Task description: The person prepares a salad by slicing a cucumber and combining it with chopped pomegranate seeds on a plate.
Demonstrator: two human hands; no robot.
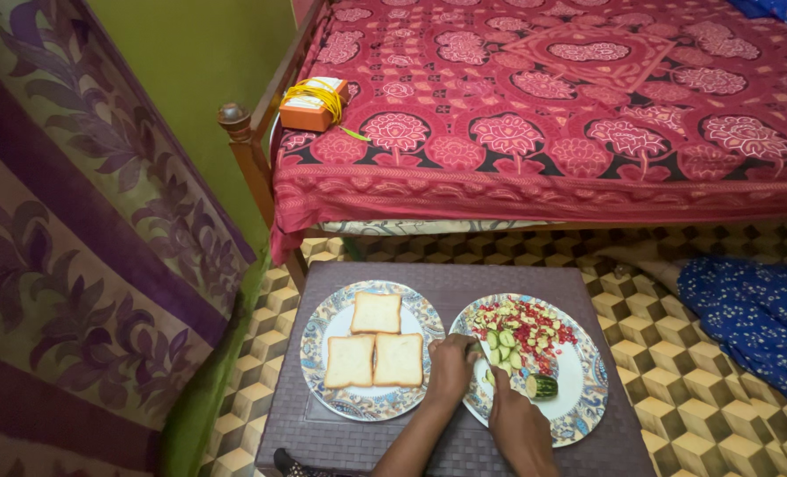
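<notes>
Head view, worktop: a small dark woven-textured worktop [517, 281] stands on a patterned tile floor [676, 371], in front of a bed.
Head view, left hand: the left hand [451, 367] rests at the near left rim of the right-hand plate, fingers curled together toward the cut pieces; whether it pins a slice or only steadies the plate I cannot tell.
Head view, right hand: the right hand [519, 422] sits just below and to the right of the left one, fist closed as if on a knife handle; the blade itself is too small to make out.
Head view, cucumber: a green cucumber stub [542, 386] lies on the vegetable plate [587, 397], just up and to the right of the right hand, touching or nearly touching it; its long axis runs roughly left to right, cut face toward the left.
Head view, nearer hand: the right hand is closer to the stub; the left is closer to the cucumber slices [502, 347].
Head view, chopped heap: red and pale diced pieces [534, 325] fill the far half of that plate.
Head view, bread: three slices of white bread [376, 340] lie on a second patterned plate [316, 353], left of both hands and untouched.
Head view, surroundings: a bed with a red floral cover [570, 115] carries an orange box bound with yellow cord [314, 103]; purple-patterned fabric [75, 247] hangs at left, blue cloth [755, 309] lies at right.
</notes>
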